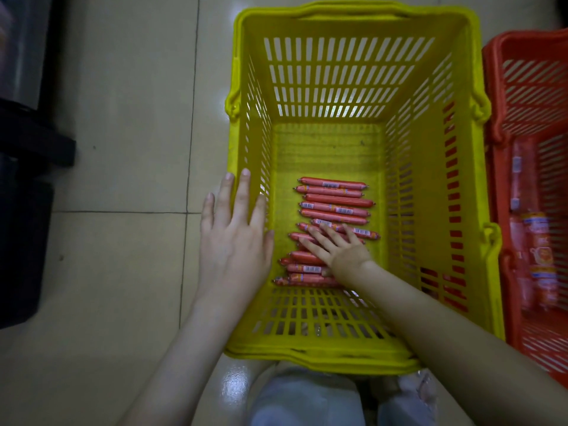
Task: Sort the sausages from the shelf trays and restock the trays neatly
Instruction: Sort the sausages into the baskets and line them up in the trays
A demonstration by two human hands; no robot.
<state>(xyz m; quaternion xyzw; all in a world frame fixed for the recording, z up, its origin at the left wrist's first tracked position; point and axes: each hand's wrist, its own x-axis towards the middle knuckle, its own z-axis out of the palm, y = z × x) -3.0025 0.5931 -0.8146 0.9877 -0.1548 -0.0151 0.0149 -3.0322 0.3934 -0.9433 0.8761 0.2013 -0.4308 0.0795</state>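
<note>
At the very bottom are the person's knees (307, 398) in light blue pants. The 2 bare arms reach out from there.

The left hand (233, 238) is up by the left wall of the yellow basket (353, 13). Its fingers are straight and a little apart. It holds nothing. The fingertips lie over the basket's left rim.

The right hand (341, 252) is down inside the yellow basket. It lies flat on the sausages (335, 199) with its fingers spread out. It presses on them and does not grab any.

The sausages are thin, red and wrapped, with small white labels. They lie side by side in 1 row on the bottom of the yellow basket, on the near half. Some near ones are piled a bit on each other. The far half of the bottom is bare.

Just to the right stands a red basket (528, 87), touching the yellow one. Inside it are more red packs (541, 256), but they are blurry.

Both baskets stand on a pale tile floor (123, 118). At the left edge is a big dark thing (24, 210); I cannot tell what it is.
</note>
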